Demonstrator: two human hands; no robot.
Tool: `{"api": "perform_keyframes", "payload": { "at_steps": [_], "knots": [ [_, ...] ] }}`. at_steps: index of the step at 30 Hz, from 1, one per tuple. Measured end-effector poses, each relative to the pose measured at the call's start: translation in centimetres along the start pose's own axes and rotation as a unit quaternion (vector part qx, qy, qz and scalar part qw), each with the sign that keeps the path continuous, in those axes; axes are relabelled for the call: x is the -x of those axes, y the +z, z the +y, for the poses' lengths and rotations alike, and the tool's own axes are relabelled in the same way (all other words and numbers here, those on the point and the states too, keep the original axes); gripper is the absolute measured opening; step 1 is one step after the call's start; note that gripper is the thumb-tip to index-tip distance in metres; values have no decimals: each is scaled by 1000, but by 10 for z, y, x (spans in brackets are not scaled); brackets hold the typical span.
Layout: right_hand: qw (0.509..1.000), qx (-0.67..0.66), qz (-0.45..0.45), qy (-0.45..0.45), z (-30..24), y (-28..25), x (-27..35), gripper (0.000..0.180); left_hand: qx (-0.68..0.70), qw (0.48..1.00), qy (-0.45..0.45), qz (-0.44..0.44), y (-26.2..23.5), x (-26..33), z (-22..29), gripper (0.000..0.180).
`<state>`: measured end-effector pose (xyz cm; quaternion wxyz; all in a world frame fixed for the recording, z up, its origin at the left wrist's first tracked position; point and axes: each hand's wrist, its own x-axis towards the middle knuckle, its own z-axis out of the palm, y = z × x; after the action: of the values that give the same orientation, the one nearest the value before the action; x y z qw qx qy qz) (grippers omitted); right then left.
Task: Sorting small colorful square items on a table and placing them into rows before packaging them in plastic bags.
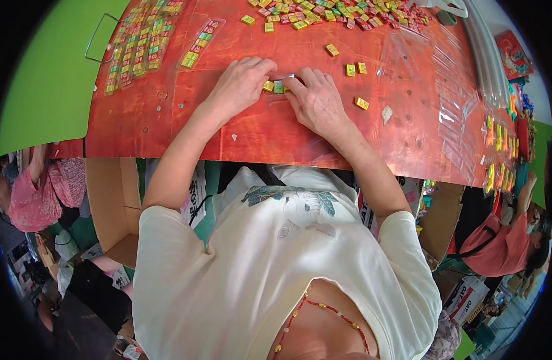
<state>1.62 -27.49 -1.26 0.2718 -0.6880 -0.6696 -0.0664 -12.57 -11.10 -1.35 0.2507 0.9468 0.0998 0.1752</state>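
On the red table, a short row of small boxes lies between my two hands: a yellow box, a green box and another yellow one partly under my right fingers. A glint of clear plastic shows just beyond the row, seemingly a narrow tray. My left hand is curled, its fingertips at the plastic's left end; what they pinch is mostly hidden. With bent fingers, my right hand closes on the yellow box at the row's right end. Loose yellow boxes lie right of it.
Filled strips of small boxes are stacked far left, with one filled tray beside them. A heap of loose boxes spreads at the back. Clear empty trays lie right. Cardboard boxes stand below the table edge; other people sit both sides.
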Motion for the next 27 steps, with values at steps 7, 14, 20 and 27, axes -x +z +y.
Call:
{"api": "perform_keyframes", "payload": {
  "at_steps": [7, 14, 20, 27],
  "knots": [
    [999, -2, -37, 30, -1, -1, 1, 23, -118, 991, -62, 24, -9, 4, 12, 25],
    [998, 7, -44, 36, -2, -3, 1, 25, -181, 982, -40, 22, 2, 18, 28, 28],
    [999, -6, -29, 32, -1, -2, 2, 26, -181, 983, -10, 28, 8, 29, 32, 41],
    [960, -254, -4, 115, 15, -20, 1, 21, -189, 980, -54, 9, 18, 48, 33, 59]
  ]
}}
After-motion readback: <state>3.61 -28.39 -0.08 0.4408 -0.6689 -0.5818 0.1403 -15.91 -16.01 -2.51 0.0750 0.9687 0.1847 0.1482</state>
